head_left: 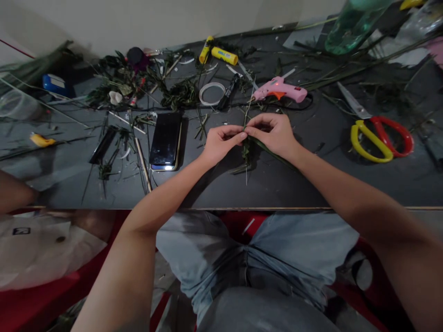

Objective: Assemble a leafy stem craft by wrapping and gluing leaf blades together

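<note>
Both my hands meet over the dark table, fingertips almost touching. Between them is a thin stem wrapped in green leaf strips, its pale end pointing toward me. My left hand pinches the stem between thumb and fingers. My right hand pinches at the same spot, and a long green strip trails from it under my wrist. Just beyond my fingers lies a pink glue gun with its nozzle toward the stem. What exactly sits between the fingertips is too small to tell.
Red-and-yellow scissors lie at the right, blades open. A phone rests left of my hands. Farther back are a tape ring, yellow glue sticks, a green bottle and scattered leaf strips. Another person's arm is at far left.
</note>
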A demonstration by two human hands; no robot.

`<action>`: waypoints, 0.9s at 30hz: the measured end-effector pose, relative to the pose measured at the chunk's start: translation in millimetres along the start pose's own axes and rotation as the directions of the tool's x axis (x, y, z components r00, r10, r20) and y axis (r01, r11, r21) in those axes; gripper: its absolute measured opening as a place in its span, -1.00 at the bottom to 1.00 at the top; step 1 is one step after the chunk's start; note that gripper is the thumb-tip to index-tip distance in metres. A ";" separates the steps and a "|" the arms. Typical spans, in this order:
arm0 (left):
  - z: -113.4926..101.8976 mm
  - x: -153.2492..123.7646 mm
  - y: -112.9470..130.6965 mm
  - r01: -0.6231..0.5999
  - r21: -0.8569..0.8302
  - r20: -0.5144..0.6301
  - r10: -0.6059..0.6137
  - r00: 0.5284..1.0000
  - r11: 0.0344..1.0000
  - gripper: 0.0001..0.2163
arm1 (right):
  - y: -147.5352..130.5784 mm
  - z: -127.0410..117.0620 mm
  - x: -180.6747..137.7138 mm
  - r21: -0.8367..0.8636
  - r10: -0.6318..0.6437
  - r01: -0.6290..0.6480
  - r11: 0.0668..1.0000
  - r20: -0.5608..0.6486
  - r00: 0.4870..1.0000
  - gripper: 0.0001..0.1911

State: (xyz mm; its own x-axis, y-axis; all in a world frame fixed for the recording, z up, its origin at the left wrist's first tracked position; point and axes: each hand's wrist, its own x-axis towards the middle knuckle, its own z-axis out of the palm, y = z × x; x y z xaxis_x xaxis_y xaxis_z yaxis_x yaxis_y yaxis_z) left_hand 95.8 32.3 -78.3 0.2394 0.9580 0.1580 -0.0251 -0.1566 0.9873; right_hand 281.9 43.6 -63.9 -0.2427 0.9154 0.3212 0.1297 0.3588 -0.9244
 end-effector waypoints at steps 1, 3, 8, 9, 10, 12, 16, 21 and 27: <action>-0.9 0.8 -1.0 0.001 -0.011 0.014 -0.001 1.000 1.000 -0.53 | -0.2 -0.9 0.4 0.017 0.013 -0.013 1.000 0.006 1.000 -0.63; -2.7 2.0 -2.6 0.007 -0.020 0.029 -0.006 1.000 1.000 -0.51 | 0.4 -3.7 1.7 0.070 0.038 -0.041 0.997 0.037 0.999 -0.66; -5.2 2.8 -3.0 -0.023 -0.007 0.029 0.023 0.999 1.000 -0.53 | 5.3 -12.0 4.1 0.150 0.092 -0.113 0.982 0.139 0.986 -0.54; -5.1 2.6 -2.7 -0.028 -0.007 0.021 0.028 0.999 1.000 -0.56 | 6.2 -13.2 4.3 0.145 0.097 -0.119 0.982 0.148 0.984 -0.53; -4.7 2.3 -2.2 -0.028 -0.011 0.008 0.028 1.000 1.000 -0.58 | 6.9 -14.1 4.5 0.136 0.099 -0.120 0.983 0.154 0.983 -0.53; -3.3 1.2 -0.6 -0.012 -0.031 -0.032 0.011 0.999 0.999 -0.62 | 7.8 -15.2 4.8 0.114 0.097 -0.116 0.987 0.161 0.982 -0.53; 1.2 -1.6 3.7 0.056 -0.119 -0.090 -0.067 0.994 0.991 -0.66 | 8.2 -15.0 5.4 0.089 0.088 -0.105 0.991 0.177 0.980 -0.52; 6.1 -3.1 4.9 0.128 -0.217 -0.109 -0.154 0.982 0.968 -0.68 | 7.6 -14.8 5.8 0.118 0.076 -0.099 0.988 0.181 0.981 -0.53; 1.8 -0.8 9.7 0.182 -0.265 -0.020 -0.194 0.981 0.947 -0.60 | 5.7 -17.1 5.7 0.178 0.043 -0.086 0.980 0.233 0.972 -0.56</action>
State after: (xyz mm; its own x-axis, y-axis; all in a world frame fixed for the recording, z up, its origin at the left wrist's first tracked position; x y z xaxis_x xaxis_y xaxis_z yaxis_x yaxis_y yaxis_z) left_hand 97.1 29.6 -68.9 0.2198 0.9749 -0.0363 -0.2371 0.0895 0.9674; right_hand 297.7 53.9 -63.8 -0.4540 0.8622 0.2248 -0.0231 0.2408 -0.9703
